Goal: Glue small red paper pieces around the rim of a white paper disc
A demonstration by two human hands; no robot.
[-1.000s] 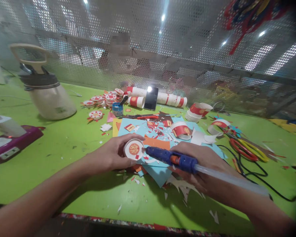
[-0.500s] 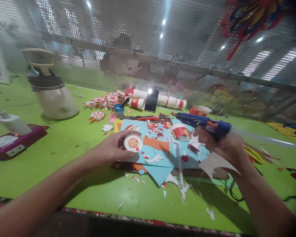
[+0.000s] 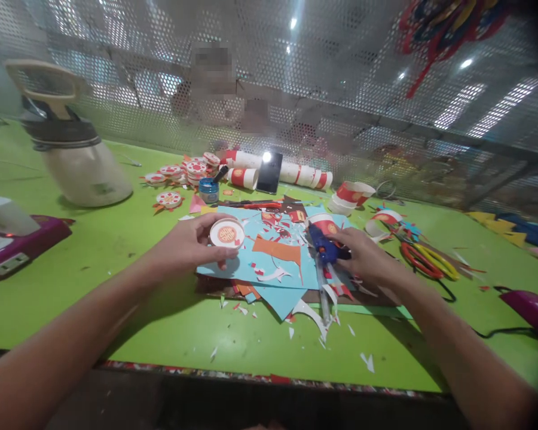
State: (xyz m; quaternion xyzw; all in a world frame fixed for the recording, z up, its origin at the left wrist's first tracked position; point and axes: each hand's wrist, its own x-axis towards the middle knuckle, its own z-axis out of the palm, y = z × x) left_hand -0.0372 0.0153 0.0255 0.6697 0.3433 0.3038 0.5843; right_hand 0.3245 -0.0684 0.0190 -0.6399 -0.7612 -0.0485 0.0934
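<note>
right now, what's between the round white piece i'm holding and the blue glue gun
In the head view, an orange paper strip lies between the held piece and the glue gun, on light blue paper with scraps.

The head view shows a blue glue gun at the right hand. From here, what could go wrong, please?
1. If the blue glue gun is hot, it may drip on, or stick to, the loose paper scraps around it.
2. The left hand holds the round white piece between thumb and fingers; a hard squeeze might dent it.
3. The black cord passes near the orange handles and could perhaps catch there.
</note>
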